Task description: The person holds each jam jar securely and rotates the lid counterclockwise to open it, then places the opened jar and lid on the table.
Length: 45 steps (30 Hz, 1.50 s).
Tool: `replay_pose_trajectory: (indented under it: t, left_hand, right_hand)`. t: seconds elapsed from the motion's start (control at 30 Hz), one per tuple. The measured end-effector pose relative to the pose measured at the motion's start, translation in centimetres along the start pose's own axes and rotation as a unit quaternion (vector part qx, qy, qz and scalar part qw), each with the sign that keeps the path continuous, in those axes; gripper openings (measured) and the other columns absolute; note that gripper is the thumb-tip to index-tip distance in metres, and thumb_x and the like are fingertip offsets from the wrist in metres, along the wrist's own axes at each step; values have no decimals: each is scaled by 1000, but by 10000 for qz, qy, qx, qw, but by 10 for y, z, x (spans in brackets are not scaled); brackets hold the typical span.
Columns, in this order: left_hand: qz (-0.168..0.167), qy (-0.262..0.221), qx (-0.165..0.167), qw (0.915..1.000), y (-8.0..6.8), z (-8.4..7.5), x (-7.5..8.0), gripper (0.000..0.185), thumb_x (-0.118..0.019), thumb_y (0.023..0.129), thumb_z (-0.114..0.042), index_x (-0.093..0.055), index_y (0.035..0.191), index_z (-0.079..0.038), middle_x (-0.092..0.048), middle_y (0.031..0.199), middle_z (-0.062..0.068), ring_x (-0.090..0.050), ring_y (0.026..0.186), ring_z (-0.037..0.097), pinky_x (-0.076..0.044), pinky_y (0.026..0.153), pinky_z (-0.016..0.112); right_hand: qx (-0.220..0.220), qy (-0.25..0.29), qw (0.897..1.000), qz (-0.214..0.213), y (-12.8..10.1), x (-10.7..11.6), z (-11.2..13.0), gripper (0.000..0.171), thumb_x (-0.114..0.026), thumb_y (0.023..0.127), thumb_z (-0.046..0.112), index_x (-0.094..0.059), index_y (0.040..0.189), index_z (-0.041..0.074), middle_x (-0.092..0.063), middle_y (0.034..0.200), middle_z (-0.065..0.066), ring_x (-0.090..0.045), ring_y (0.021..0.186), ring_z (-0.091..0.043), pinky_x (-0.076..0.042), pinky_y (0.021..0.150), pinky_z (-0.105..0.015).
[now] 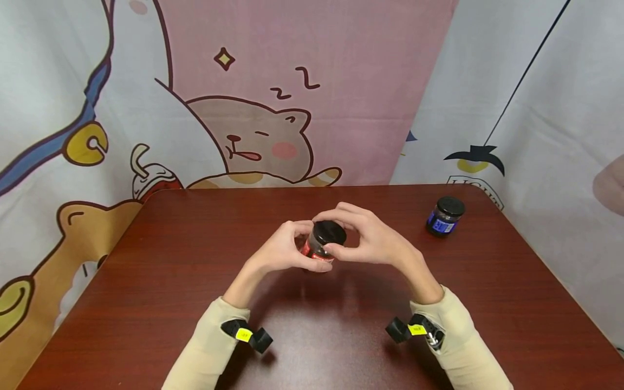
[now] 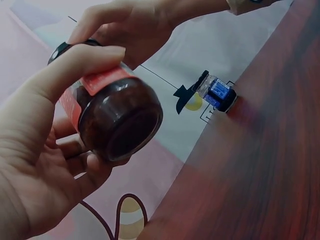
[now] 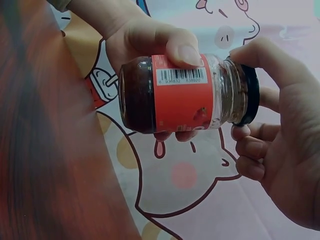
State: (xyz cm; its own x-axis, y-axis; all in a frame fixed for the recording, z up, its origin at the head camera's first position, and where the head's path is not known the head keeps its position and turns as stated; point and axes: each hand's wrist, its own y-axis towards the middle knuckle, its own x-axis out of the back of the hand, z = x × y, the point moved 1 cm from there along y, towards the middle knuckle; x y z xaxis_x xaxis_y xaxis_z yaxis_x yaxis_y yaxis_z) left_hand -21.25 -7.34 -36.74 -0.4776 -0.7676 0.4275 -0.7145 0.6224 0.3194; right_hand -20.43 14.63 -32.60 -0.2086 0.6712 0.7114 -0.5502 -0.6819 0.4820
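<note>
A glass jar with a red label [image 3: 182, 107] and dark contents is held up over the table, between both hands. My left hand [image 1: 285, 249] grips the jar's body, thumb on the near side and fingers behind it. The thumb and fingertips of my right hand [image 1: 372, 235] pinch the rim of the black lid [image 1: 329, 232] from opposite sides. In the right wrist view the lid sits on the jar's neck, and a barcode shows on the label. The jar's dark glass bottom [image 2: 132, 130] faces the left wrist camera.
A second jar, with a blue label [image 1: 442, 225] and a black lid, stands upright at the table's back right. The reddish-brown wooden table [image 1: 195, 233] ends at a cartoon-printed curtain [image 1: 351, 108]. Cameras are strapped on both wrists.
</note>
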Motion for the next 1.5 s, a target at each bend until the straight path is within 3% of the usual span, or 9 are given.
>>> replay_pose_trajectory:
  t: [0.13,0.33,0.53,0.8,1.03,1.2,1.5]
  left_hand:
    - [290,-315,39,9991,-1,0,2,40,-91,71,-19,-74,107,-17,-73,97,-4,-64,88,16,-52,74,31]
    - [595,-747,83,9954,-2,-1,2,40,-91,71,-11,-74,107,-9,-73,94,2,-65,85,18,-56,73,33]
    - [693,-943,52,9931,-3,0,2,40,-90,71,-6,-73,106,-5,-73,91,4,-65,84,18,-55,74,34]
    - [782,-957,-96,9923,-2,1,4,42,-89,72,-7,-72,110,-8,-72,99,4,-65,89,20,-57,76,36]
    - [624,-733,-219,9951,-1,2,10,33,-89,74,-10,-75,105,-10,-70,101,3,-64,91,21,-55,76,36]
    - [414,-630,-231,9969,-2,4,15,34,-89,74,-10,-75,105,-11,-70,100,4,-64,91,22,-55,75,35]
    - [-91,-479,-184,9986,-4,8,25,36,-90,73,-10,-75,106,-13,-70,103,3,-62,95,22,-53,78,36]
  right_hand:
    - [142,79,9999,33,1,0,4,43,-75,88,23,-66,130,20,-59,100,9,-50,87,-8,-47,69,-30]
    - [266,227,9994,65,3,0,8,43,-75,87,21,-67,129,19,-60,100,8,-51,88,-7,-47,71,-28]
    - [270,294,9992,87,3,0,11,45,-74,85,19,-66,129,19,-60,102,9,-52,89,-7,-49,70,-29]
    - [287,167,9994,-105,4,3,11,46,-73,88,23,-64,133,20,-58,104,9,-49,83,-8,-43,69,-27]
    - [285,308,9977,-536,6,6,8,43,-69,95,28,-59,134,13,-52,90,2,-46,74,-11,-40,64,-28]
    - [24,445,9959,-791,6,7,3,44,-71,93,16,-56,133,10,-54,84,-5,-48,68,-12,-40,58,-27]
    - [-380,408,9900,-1292,7,6,-3,39,-71,91,7,-54,126,6,-58,90,-1,-57,76,-16,-47,65,-29]
